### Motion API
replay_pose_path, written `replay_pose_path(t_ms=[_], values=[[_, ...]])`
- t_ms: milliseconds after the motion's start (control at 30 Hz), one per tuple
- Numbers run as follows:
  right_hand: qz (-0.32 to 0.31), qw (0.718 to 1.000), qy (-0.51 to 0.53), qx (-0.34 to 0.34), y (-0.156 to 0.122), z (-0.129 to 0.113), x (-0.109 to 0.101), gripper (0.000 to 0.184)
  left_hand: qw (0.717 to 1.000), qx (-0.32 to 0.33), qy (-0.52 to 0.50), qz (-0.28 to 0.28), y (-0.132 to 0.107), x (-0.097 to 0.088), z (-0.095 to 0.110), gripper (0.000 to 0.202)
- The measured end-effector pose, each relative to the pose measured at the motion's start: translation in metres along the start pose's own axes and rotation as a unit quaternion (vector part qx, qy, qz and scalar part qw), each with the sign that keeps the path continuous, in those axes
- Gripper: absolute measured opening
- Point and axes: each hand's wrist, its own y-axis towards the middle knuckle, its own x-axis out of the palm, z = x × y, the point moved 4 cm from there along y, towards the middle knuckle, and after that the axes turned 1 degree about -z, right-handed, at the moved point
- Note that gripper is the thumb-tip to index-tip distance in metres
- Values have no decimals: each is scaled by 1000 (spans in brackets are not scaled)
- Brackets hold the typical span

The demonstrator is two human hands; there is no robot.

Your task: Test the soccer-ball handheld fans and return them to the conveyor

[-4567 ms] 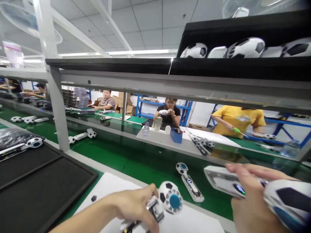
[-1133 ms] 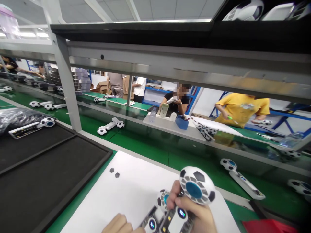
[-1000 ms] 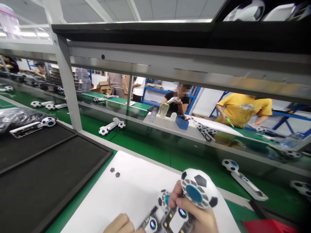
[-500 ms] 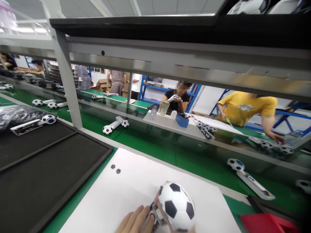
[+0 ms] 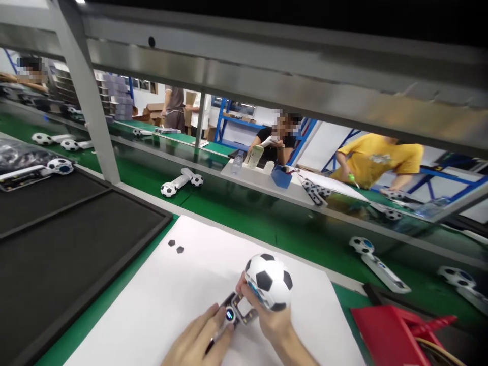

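A handheld device with a soccer-ball head (image 5: 270,279), white with black pentagons, is held just above a white sheet (image 5: 198,274). My right hand (image 5: 272,317) is closed around the ball end from below and its left side. Over the device's handle lies my left hand (image 5: 202,335), its fingers bent around the part beside a small round lit display (image 5: 230,314). Between the hands an open frame with metal-looking parts (image 5: 244,309) shows. Two small black pentagon pieces (image 5: 176,246) lie on the sheet's upper left. The handle's lower end is hidden by my left hand.
Black foam-lined trays (image 5: 76,229) stand at left, with another ball-headed device (image 5: 59,166). A red holder (image 5: 389,333) stands at right. Beyond the sheet, a green conveyor (image 5: 229,218) carries several similar devices. A metal post (image 5: 86,96) rises at left. Co-workers sit opposite, one in a yellow shirt (image 5: 377,160).
The view has tilted down and shifted right. More of my hands, the red holder and the round lit display now show. The ball-headed device stays in my grip, slightly turned.
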Motion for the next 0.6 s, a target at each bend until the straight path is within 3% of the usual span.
replay_pose_path(t_ms=[333, 600], values=[[-104, 994, -5, -21, 12, -28, 9, 15, 996, -40, -53, 60, 19, -21, -2, 32], [-135, 990, -12, -26, 16, -35, 19, 25, 989, -73, -118, 52, 21, -26, -4, 23]])
